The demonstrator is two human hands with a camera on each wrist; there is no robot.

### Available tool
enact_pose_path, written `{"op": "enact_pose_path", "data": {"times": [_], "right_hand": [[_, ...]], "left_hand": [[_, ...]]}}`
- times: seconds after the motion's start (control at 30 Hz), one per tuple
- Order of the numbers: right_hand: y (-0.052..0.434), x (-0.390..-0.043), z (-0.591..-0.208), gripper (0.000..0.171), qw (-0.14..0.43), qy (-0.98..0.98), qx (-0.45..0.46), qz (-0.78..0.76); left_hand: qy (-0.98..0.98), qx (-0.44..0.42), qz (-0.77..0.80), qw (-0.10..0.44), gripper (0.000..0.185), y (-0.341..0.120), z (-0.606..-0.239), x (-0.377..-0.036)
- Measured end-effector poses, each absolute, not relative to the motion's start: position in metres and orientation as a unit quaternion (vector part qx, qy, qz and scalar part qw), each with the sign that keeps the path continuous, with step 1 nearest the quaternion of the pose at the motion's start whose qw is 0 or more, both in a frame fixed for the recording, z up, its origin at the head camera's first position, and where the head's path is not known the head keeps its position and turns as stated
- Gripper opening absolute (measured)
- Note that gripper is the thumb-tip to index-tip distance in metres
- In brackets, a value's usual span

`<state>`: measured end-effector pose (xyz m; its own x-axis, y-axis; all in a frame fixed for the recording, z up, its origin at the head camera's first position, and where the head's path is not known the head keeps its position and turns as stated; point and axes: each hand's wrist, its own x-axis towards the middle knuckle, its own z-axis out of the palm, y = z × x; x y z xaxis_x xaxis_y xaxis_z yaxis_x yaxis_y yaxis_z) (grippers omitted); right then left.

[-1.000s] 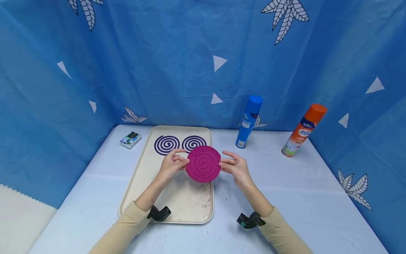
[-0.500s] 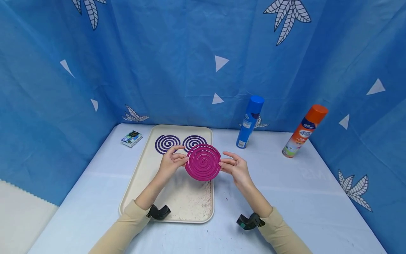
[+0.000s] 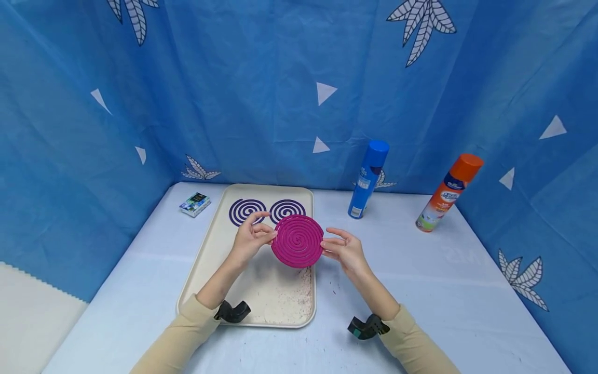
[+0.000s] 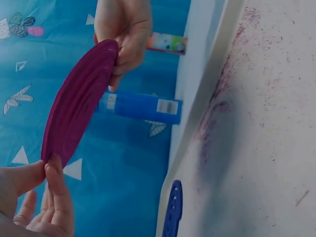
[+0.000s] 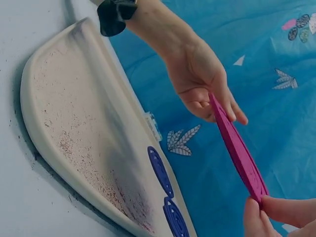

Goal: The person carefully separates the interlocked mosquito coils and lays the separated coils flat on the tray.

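Note:
A magenta mosquito coil (image 3: pixel 297 241), round and tightly wound, is held up above the tray (image 3: pixel 275 311) between both hands. My left hand (image 3: pixel 249 241) pinches its left edge between thumb and finger. On the opposite edge, my right hand (image 3: pixel 347 252) pinches it the same way, its other fingers held loosely off. The left wrist view shows the coil (image 4: pixel 81 103) tilted, with a hand at each end. Two dark purple coils lie side by side at the tray's far end, the left one (image 3: pixel 243 208) partly behind my left fingers and the right one (image 3: pixel 287 209) close behind the held coil.
A small patterned box (image 3: pixel 195 204) lies left of the tray. Right of it stand a blue spray can (image 3: pixel 366 182) and, farther right, an orange spray can (image 3: pixel 446 197). Reddish crumbs are scattered on the tray's right side. A blue curtain (image 3: pixel 243 104) surrounds the table.
Half a second ago, narrow gaps showed between the magenta coil's turns; now they look closed again, as at one second ago. Both hands keep their pinch and have shifted only slightly.

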<state>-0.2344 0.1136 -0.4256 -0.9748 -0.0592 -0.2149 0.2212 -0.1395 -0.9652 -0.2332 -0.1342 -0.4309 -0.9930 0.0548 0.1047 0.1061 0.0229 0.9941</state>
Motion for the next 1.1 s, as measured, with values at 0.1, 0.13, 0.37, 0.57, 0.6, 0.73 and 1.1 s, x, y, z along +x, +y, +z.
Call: {"op": "enact_pose_path", "data": {"times": [0.1,0.13,0.37,0.57,0.6,0.73,1.1], "right_hand": [[0.1144,-0.2345,-0.4244,0.046,0.101,0.643,0.080,-0.755],[0.1146,-0.2343,-0.4246,0.046,0.100,0.643,0.084,-0.755],[0.1172,-0.2349,-0.4244,0.047,0.074,0.658,0.073,-0.746],[0.1169,-0.2336,-0.4235,0.049,0.048,0.679,0.031,-0.732],[0.1168,-0.2335,-0.4230,0.049,0.049,0.681,0.032,-0.730],[0.1176,-0.2334,-0.4219,0.048,0.065,0.680,0.066,-0.728],[0.1175,-0.2322,-0.4236,0.044,0.031,0.681,0.078,-0.727]], "left_hand": [[-0.721,-0.092,-0.683,0.074,0.049,-0.1289,-0.4331,-0.2309],[-0.727,-0.105,-0.672,0.090,0.047,-0.1281,-0.4343,-0.2299],[-0.722,-0.116,-0.678,0.079,0.050,-0.1282,-0.4347,-0.2290],[-0.677,-0.020,-0.736,-0.008,0.051,-0.1300,-0.4312,-0.2324],[-0.675,-0.023,-0.737,-0.006,0.051,-0.1301,-0.4313,-0.2326],[-0.690,-0.099,-0.716,0.040,0.050,-0.1288,-0.4340,-0.2316],[-0.701,-0.112,-0.701,0.062,0.051,-0.1275,-0.4331,-0.2302]]}}
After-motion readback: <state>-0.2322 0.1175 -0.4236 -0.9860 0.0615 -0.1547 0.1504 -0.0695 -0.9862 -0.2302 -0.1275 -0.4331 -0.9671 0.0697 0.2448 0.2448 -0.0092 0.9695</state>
